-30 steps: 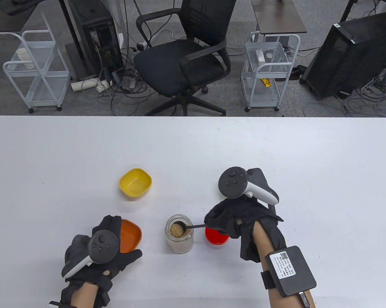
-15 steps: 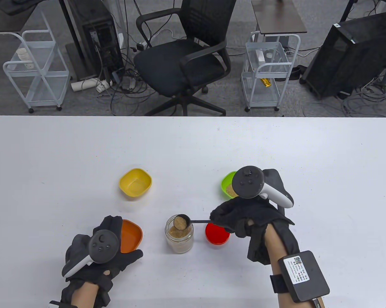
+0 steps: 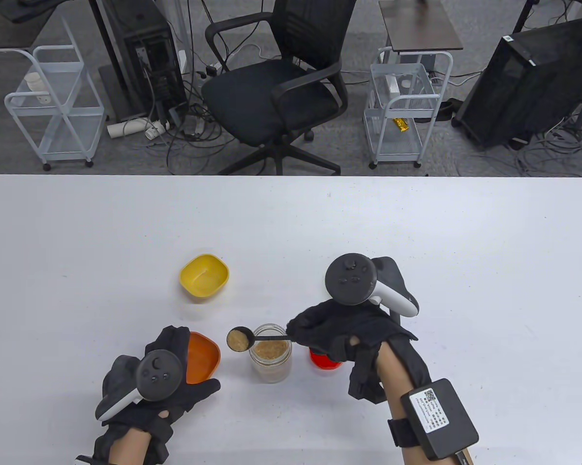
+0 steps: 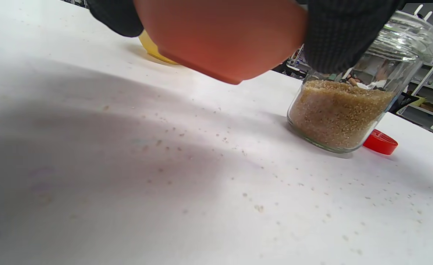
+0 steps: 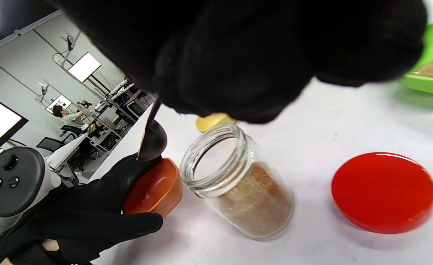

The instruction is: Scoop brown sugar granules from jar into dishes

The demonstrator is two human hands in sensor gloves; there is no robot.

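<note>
Currently the right hand [image 3: 342, 334] pinches the handle of a black spoon [image 3: 252, 338], fingers curled round it. The spoon bowl, loaded with brown sugar [image 3: 238, 340], hangs above the tabletop [image 3: 417, 232] just left of the jar [image 3: 270, 358], between the jar and the orange dish [image 3: 203, 356]. In the right wrist view the spoon bowl sits over the near rim of the orange dish.

The jar stands upright and open, roughly half full of sugar. Its red lid [image 3: 322, 361] lies flat on the tabletop just right of it, partly hidden under the right hand in the table view.

The left hand [image 3: 160, 387] grips the orange dish, fingers along its far side and thumb along its near side. In the left wrist view the dish is tilted, its underside off the tabletop.

A yellow dish [image 3: 204, 277] sits farther back on the left, apart from the rest. A green dish [image 5: 431, 62] holding sugar shows only in the right wrist view, beyond the lid.

Loose granules are scattered over the tabletop around the jar.
</note>
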